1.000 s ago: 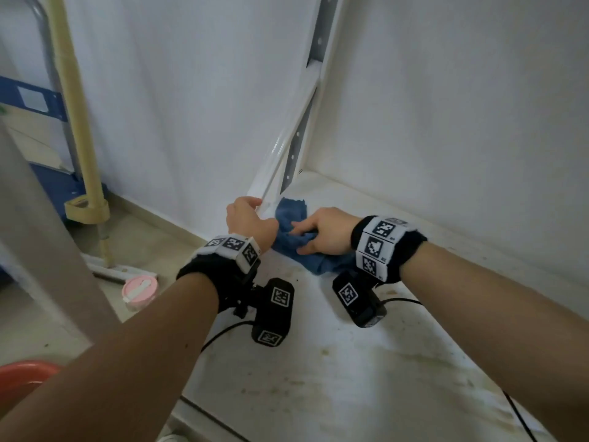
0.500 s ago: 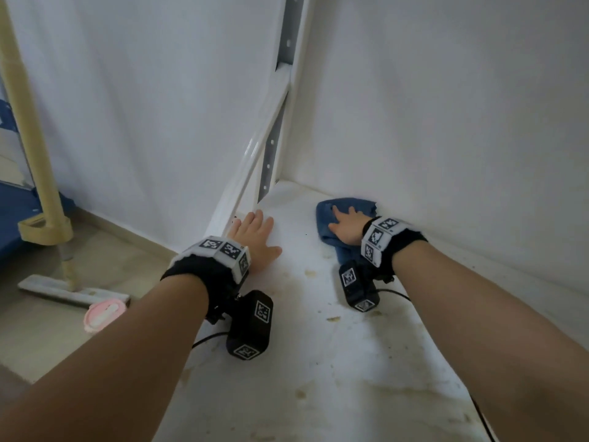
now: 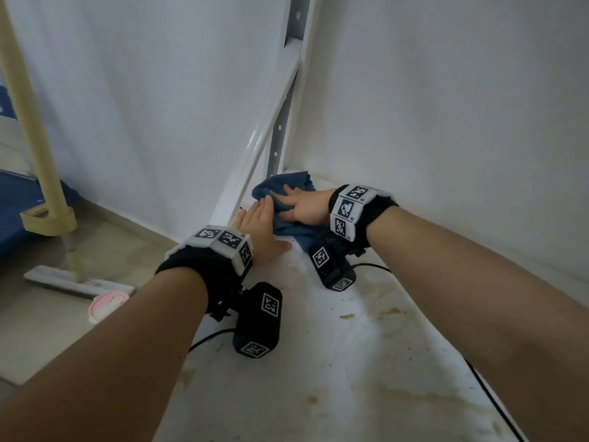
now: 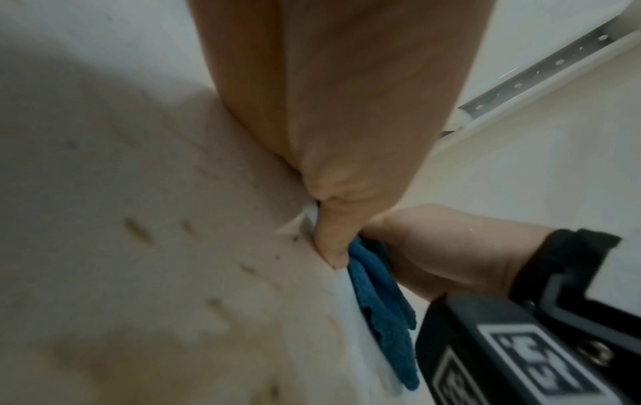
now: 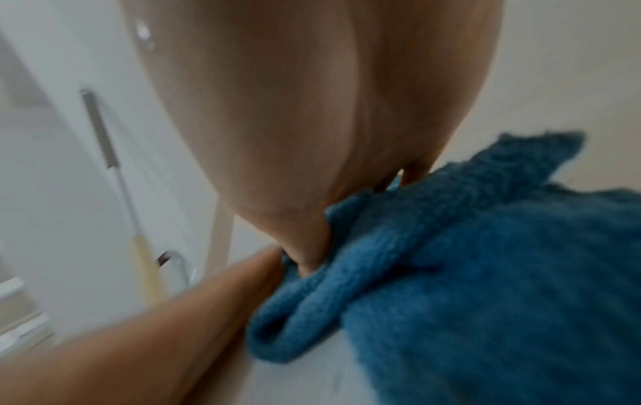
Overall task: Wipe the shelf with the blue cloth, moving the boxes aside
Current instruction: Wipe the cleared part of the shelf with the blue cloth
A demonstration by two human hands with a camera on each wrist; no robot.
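We find the blue cloth point(image 3: 288, 199) bunched and folded in the far left corner of the shelf point(image 3: 360, 355), near the base of the slanted brace. It is a dark blue terry fabric, rumpled, with one flap raised toward the back wall. The shelf is a white flat board, marked with brownish stains and small crumbs across its surface. We see no boxes in any view.

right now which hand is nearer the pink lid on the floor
Left. The left hand rests flat on the shelf's floor-side edge, above the pink lid; the right hand presses the cloth farther in.
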